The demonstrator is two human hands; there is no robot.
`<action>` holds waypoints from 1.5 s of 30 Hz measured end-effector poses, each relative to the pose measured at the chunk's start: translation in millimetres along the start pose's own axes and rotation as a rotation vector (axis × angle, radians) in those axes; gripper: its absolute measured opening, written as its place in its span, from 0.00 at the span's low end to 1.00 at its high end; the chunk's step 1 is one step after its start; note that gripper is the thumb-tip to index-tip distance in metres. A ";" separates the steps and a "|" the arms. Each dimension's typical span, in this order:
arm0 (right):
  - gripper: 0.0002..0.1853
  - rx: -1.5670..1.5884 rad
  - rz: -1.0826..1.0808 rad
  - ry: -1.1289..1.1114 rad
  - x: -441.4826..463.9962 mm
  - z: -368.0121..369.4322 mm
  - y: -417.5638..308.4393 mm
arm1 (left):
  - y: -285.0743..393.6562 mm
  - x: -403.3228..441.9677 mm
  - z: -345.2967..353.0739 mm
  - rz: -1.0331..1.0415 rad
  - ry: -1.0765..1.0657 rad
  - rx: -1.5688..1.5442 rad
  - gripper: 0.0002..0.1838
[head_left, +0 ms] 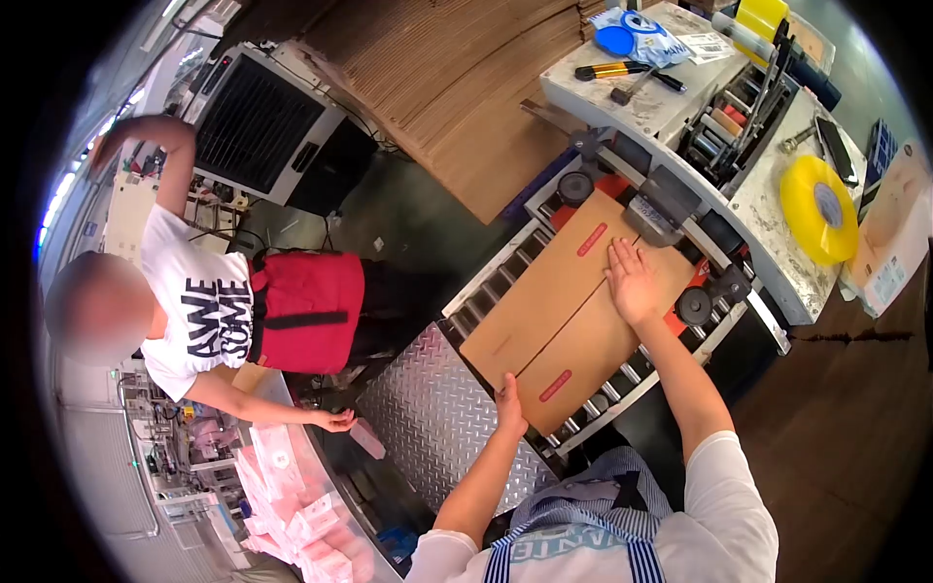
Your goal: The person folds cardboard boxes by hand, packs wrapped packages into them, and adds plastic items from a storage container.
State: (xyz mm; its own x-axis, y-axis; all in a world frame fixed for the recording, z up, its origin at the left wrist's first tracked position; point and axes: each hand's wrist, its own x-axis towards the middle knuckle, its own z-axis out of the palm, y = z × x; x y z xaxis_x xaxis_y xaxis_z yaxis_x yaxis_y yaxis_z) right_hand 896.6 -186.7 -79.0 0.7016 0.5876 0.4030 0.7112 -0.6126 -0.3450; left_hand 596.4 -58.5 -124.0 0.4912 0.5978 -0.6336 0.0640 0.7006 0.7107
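Observation:
A closed cardboard box with red labels lies on a roller conveyor, its far end at the taping machine's head. My right hand rests flat on the box top near that end, fingers spread. At the near left corner of the box, my left hand touches the side, thumb and fingers apart. Neither hand is wrapped round anything.
A co-worker in a red apron stands at the left, one hand near a small pink box. Pink boxes fill a clear bin. Yellow tape lies on the machine. Flat cardboard is stacked behind; a metal plate adjoins the rollers.

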 end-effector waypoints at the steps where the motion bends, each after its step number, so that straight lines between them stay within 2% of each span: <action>1: 0.26 0.010 0.008 -0.030 -7.7 0.3 1.1 | -3.8 1.8 8.2 -0.003 0.004 0.002 0.31; 3: 0.28 0.020 0.038 -0.073 -23.4 -12.0 -10.8 | 3.9 0.2 40.9 -0.100 0.005 0.033 0.31; 7: 0.33 0.135 0.076 -0.214 -66.9 -29.5 -57.5 | -5.2 17.9 78.1 -0.087 0.033 -0.022 0.32; 9: 0.34 0.243 0.021 -0.279 -92.9 -38.5 -80.1 | -5.4 30.9 89.9 -0.252 -0.177 -0.151 0.34; 10: 0.35 0.287 -0.041 -0.298 -105.9 -37.8 -87.8 | -4.5 33.2 98.8 -0.300 -0.200 -0.164 0.36; 12: 0.35 0.220 -0.016 -0.447 -123.1 -23.9 -87.4 | -8.1 39.2 104.7 -0.515 -0.325 -0.284 0.38; 14: 0.35 0.199 -0.032 -0.385 -119.9 -18.1 -65.6 | 18.9 15.5 132.2 -0.423 -0.362 -0.265 0.34; 16: 0.32 0.097 -0.187 -0.246 -109.5 -17.8 -42.9 | 7.8 24.4 119.6 -0.433 -0.496 -0.204 0.27; 18: 0.33 0.061 -0.230 -0.227 -98.2 -23.6 -26.7 | 6.6 14.7 119.3 -0.460 -0.375 -0.059 0.24; 19: 0.33 0.024 -0.222 -0.254 -91.5 -28.6 -20.8 | 8.3 5.5 117.0 -0.454 -0.400 0.047 0.24; 20: 0.33 -0.013 -0.214 -0.279 -86.2 -31.5 -13.5 | 2.0 -1.2 110.4 -0.415 -0.457 0.082 0.22; 23: 0.30 -0.111 -0.158 -0.250 -81.3 -23.0 10.6 | -40.3 -11.8 72.5 -0.391 -0.324 0.282 0.19; 24: 0.29 -0.143 -0.118 -0.243 -79.5 -19.6 17.8 | -51.9 -18.0 55.5 -0.384 -0.328 0.262 0.16; 25: 0.28 -0.175 -0.090 -0.226 -77.1 -15.9 24.9 | -51.4 -36.3 45.7 -0.392 -0.246 0.238 0.14; 26: 0.26 -0.213 -0.056 -0.212 -75.0 -16.4 29.2 | -78.0 -35.2 20.6 -0.420 -0.259 0.203 0.12; 27: 0.25 -0.235 -0.019 -0.195 -70.4 -22.5 29.5 | -93.8 -42.6 -3.8 -0.398 -0.464 0.049 0.11; 28: 0.25 -0.238 -0.022 -0.183 -64.7 -24.3 28.1 | -131.3 -40.8 -27.4 -0.368 -0.286 0.190 0.12; 29: 0.24 -0.249 0.084 -0.192 -60.1 -27.1 27.3 | -87.7 -79.3 -18.0 -0.518 -0.206 0.296 0.13; 30: 0.24 -0.262 0.192 -0.201 -57.9 -33.3 24.8 | -92.2 -87.9 -33.5 -0.514 -0.220 0.299 0.13; 32: 0.24 -0.276 0.226 -0.122 -61.4 -40.4 20.7 | -115.5 -92.1 -70.5 -0.551 -0.257 0.408 0.11; 33: 0.23 -0.249 0.243 -0.205 -66.9 -40.5 26.6 | -110.5 -103.0 -75.3 -0.548 -0.276 0.415 0.11; 34: 0.22 -0.222 0.259 -0.286 -74.7 -40.1 31.0 | -105.8 -112.1 -79.1 -0.548 -0.179 0.401 0.11; 35: 0.22 -0.111 0.254 -0.249 -86.8 -49.3 19.3 | -102.4 -118.7 -82.8 -0.549 -0.086 0.385 0.10; 37: 0.21 -0.072 0.231 -0.277 -123.8 -63.8 4.9 | -101.8 -123.7 -96.7 -0.507 -0.146 0.388 0.10; 38: 0.21 -0.081 0.236 -0.296 -147.3 -75.1 -0.6 | -104.4 -121.7 -108.5 -0.463 -0.183 0.387 0.10; 40: 0.20 -0.118 0.264 -0.328 -179.0 -138.2 -48.1 | -119.6 -107.5 -137.2 -0.376 -0.391 0.531 0.13; 42: 0.17 -0.165 0.298 -0.231 -221.1 -179.8 -65.1 | -90.0 -138.1 -141.7 -0.409 -0.330 0.450 0.16; 45: 0.14 -0.237 0.253 0.036 -263.8 -271.0 -106.5 | -72.6 -164.7 -174.2 -0.470 -0.376 0.409 0.18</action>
State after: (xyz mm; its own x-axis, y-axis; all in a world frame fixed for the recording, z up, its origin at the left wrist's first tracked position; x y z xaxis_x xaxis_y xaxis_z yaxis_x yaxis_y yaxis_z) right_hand 623.9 -419.7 81.1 0.8496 0.3845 0.3610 0.4814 -0.8450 -0.2327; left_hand 359.5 -140.0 -124.5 0.5927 0.0432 -0.8043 0.6254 0.6045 0.4934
